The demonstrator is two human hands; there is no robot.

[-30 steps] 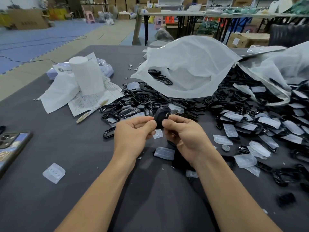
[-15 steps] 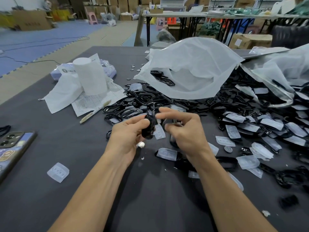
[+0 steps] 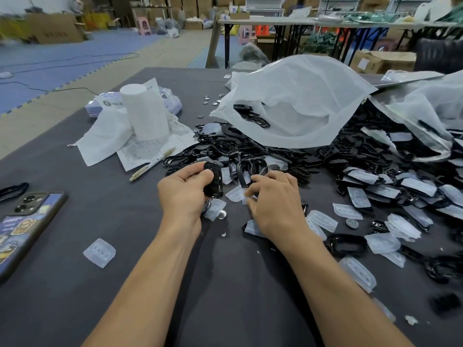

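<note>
Head view: my left grip (image 3: 183,194) clasps the black oval plastic shell (image 3: 213,181) just above the grey counter (image 3: 100,171). My right grip (image 3: 273,204) curls onto a translucent silicone pad (image 3: 234,194), perhaps pinching it. I should lift one only.

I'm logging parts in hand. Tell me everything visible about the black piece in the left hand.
The black piece is a glossy, rounded shell, seemingly plastic, held roughly upright above the grey table. The left hand grips its left side. A translucent pad lies below its lower end; contact there is unclear.
</note>
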